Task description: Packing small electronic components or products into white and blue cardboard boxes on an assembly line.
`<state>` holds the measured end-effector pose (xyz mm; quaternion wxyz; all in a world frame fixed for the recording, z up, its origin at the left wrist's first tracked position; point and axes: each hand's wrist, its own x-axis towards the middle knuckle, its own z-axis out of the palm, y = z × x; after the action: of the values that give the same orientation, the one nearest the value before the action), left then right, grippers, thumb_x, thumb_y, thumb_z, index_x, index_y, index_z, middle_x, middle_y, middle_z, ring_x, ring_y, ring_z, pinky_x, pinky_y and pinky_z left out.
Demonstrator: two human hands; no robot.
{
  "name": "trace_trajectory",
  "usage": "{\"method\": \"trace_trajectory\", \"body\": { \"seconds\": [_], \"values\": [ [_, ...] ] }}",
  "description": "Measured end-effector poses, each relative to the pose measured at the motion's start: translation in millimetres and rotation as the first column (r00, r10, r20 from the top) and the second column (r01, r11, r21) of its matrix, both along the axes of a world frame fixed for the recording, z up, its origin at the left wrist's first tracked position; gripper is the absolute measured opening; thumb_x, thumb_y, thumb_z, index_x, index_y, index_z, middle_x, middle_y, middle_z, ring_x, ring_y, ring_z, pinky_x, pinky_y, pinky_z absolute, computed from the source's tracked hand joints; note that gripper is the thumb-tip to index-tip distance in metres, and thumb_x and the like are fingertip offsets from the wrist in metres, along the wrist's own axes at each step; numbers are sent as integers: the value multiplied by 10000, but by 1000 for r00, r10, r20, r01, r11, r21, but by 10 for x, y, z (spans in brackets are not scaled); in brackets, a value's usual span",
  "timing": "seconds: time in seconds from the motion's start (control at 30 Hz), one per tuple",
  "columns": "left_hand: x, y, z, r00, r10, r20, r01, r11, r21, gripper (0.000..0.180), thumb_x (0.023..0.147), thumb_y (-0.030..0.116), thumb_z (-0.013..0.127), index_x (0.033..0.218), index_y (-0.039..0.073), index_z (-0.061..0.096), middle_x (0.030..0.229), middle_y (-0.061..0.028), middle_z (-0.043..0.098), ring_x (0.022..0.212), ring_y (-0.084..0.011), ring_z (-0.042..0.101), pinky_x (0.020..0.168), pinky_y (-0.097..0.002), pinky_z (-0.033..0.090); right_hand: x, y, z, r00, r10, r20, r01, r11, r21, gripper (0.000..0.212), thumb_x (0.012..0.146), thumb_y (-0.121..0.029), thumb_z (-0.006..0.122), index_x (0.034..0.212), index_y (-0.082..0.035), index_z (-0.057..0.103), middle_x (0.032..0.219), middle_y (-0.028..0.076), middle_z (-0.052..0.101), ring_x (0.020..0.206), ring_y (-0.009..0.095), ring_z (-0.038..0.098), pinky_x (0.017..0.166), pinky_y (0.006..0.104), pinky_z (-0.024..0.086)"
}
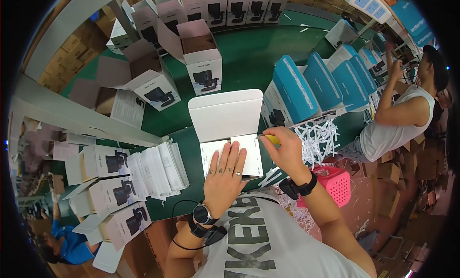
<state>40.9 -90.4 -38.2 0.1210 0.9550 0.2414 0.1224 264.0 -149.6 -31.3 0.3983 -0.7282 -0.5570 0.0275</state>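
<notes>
An open white carton (225, 116) lies on the green table (249, 57) in front of me, its lid folded back. My left hand (225, 171) rests flat, fingers together, on the white flaps or leaflet inside the carton. My right hand (283, 151) is at the carton's right edge, fingers closed on a small yellow object (272, 139). A pile of white shredded paper (318, 140) sits just right of that hand.
A stack of white leaflets (160, 169) lies to my left, beside printed product boxes (115, 192). More open boxes (201, 57) stand farther back. Blue-lidded boxes (306, 86) line the right. A pink basket (335, 183) sits below. Another person (402, 115) works at the right.
</notes>
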Motion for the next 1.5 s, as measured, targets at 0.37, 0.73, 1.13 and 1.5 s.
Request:
{"method": "trace_trajectory", "body": {
  "seconds": [0.37, 0.73, 1.13, 1.5],
  "values": [
    [-26, 14, 22, 1000, -5, -29, 5, 1000, 3, 979, 783, 384, 846, 1596, 52, 413, 1676, -165, 365, 1550, -337, 345, 1264, -497, 267, -229, -195, -69, 948, -4, -319, -54, 984, -172, 179, 874, -106, 815, 985, -11, 710, 883, 92, 729, 784, 178, 699, 700, 297, 544],
    [-63, 1, -56, 999, -10, 39, 8, 998, 57, 908, 758, 398, 853, 1504, 25, 493, 1677, -180, 366, 1555, -348, 347, 1267, -496, 279, -30, -645, -96, 780, -169, -603, 128, 986, -110, 338, 867, -138, 840, 1139, -37, 665, 882, 49, 663, 775, 122, 629, 705, 277, 510],
    [-141, -54, -125, 986, 52, 161, -52, 999, -1, 900, 729, 365, 875, 1473, 3, 519, 1576, -227, 443, 1495, -435, 389, 1234, -503, 340, 164, -615, -160, 669, -142, -730, 116, 990, -86, 333, 902, -81, 789, 1212, -26, 682, 860, 40, 661, 734, 102, 600, 663, 261, 473],
    [-205, -168, -1, 999, -41, -35, 48, 977, 208, 610, 904, 164, 651, 1457, -51, 510, 1465, -283, 508, 1390, -441, 491, 1218, -539, 357, -453, 136, 258, 971, 231, -62, -231, 973, 11, 190, 894, -108, 777, 1079, -68, 755, 948, 103, 711, 808, 282, 709, 687, 371, 558]
  ]
}}
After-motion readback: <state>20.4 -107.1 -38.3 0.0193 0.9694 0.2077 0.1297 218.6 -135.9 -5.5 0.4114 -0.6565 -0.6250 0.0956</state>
